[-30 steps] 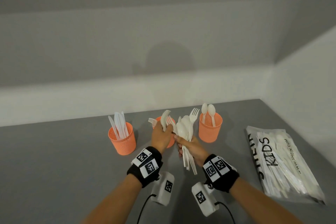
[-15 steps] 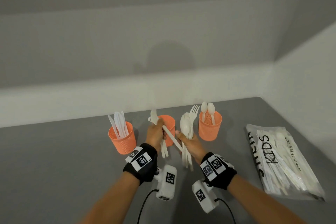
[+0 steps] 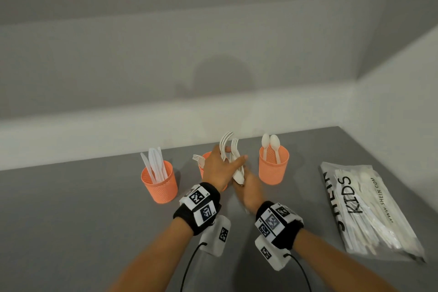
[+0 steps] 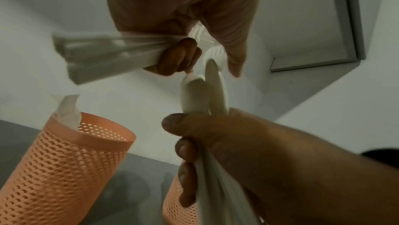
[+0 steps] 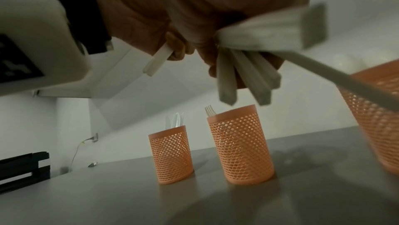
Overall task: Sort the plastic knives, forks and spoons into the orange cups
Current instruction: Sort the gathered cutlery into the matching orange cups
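Left cup (image 3: 160, 182), toward the surface's back edge: knives (image 3: 155, 165) standing in it. Middle cup (image 3: 205, 156), mostly hidden behind the hands: a fork (image 3: 198, 160) at its left rim.

Left hand (image 3: 216, 168): a moment ago it was drawing one piece clear of the bundle; now it is back at the bundle, thumb out, fingers curled around cutlery handles in the wrist view.

Right hand (image 3: 248, 191): fingers clamped on the bundle of forks and spoons (image 3: 233, 159), held upright above the middle cup.

Right cup (image 3: 273, 165): two spoons (image 3: 270, 143), same as before.

Bag (image 3: 369, 208) of cutlery at the right edge.

Judgement: next piece is being picked; sorting is still early.
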Demonstrator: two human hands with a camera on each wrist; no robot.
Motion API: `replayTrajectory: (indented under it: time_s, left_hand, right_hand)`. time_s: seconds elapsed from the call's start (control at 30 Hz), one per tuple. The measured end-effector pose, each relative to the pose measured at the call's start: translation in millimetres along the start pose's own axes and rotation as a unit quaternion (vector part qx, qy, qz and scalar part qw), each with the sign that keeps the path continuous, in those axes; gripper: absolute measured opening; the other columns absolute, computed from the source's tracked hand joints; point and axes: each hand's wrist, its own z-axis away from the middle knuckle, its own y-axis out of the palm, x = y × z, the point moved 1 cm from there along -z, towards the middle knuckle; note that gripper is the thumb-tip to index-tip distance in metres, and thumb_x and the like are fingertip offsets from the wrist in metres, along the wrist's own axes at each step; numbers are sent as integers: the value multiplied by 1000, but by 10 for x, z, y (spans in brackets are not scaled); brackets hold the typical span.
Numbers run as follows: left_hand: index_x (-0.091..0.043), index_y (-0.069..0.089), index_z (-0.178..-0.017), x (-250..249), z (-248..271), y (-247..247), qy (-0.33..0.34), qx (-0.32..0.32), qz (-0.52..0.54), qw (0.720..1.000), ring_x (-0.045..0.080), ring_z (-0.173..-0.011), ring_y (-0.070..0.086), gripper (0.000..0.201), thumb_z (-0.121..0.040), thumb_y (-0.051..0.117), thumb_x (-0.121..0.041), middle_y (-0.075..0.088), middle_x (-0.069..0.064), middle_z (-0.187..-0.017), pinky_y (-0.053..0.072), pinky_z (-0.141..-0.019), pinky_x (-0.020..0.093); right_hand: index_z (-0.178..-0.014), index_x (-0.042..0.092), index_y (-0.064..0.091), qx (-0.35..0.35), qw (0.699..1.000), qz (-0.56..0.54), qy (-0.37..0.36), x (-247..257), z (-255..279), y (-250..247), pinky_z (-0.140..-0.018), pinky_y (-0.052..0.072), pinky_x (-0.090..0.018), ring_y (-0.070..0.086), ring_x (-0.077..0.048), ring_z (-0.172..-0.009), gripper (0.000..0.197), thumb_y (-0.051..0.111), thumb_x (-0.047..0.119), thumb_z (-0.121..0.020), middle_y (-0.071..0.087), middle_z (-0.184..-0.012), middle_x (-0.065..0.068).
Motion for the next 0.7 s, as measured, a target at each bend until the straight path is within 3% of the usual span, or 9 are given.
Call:
replayTrajectory:
  time_s: [0.13,0.23,0.3,0.37,0.47,0.53,0.6,0.7]
  left_hand:
    - [-2,54,-105,-12,-20,57,45,-4,-30,999,17,-81,57,30,-85,62,-23,63,7,-90,42,-72,23]
    - [-3,49,-101,-104,-30,36,65,-14,8,998,11,-71,52,26,-90,56,-26,53,-1,-77,41,-66,20]
    - [-4,46,-104,-177,-104,-25,61,-48,66,995,12,-72,54,30,-92,52,-32,56,-1,-80,45,-68,27]
    - [-4,44,-105,-229,-221,-134,47,-91,134,986,14,-67,57,31,-95,45,-34,63,6,-83,48,-61,26]
    - [-3,43,-106,-228,-419,-328,11,-153,211,965,3,-43,51,26,-100,35,-26,60,5,-66,43,-46,18]
    - [-8,39,-102,-180,-493,-426,-18,-170,263,950,7,-42,48,14,-100,34,-21,48,4,-59,43,-48,22]
    - [-13,40,-94,-97,-493,-468,-38,-165,276,946,10,-44,46,8,-99,37,-18,41,2,-59,43,-48,22]
    - [-16,43,-69,78,-399,-457,-49,-134,239,960,5,-35,40,26,-95,49,-19,42,-6,-43,36,-47,25]
  right_hand:
    - [-117,22,51,0,1000,0,-5,1,4,-15,-82,53,-46,65,-23,-93,37,53,37,-82,69,-99,-3]
    - [-116,17,53,5,1000,12,-10,-33,0,-51,-80,53,-45,65,-23,-91,41,53,39,-81,69,-99,-5]
    - [-112,13,55,7,1000,22,-16,-29,4,-89,-76,51,-39,62,-22,-83,31,55,30,-85,67,-92,-4]
    - [-102,17,57,10,1000,-3,-20,-42,23,-122,-68,46,-32,57,-12,-72,23,55,29,-83,62,-80,5]
    - [-87,25,55,3,998,-60,4,-77,35,-164,-58,38,-23,50,3,-53,8,61,21,-86,55,-65,13]
    - [-79,27,56,-11,995,-95,27,-80,31,-207,-50,36,-20,46,-1,-46,16,62,15,-87,52,-56,12]
    - [-77,18,57,-14,990,-136,38,-33,25,-272,-41,34,-18,39,-7,-43,12,63,15,-87,46,-52,6]
    - [-78,8,55,-19,983,-176,48,24,-10,-373,-38,31,-17,35,-7,-38,18,67,20,-85,41,-51,-2]
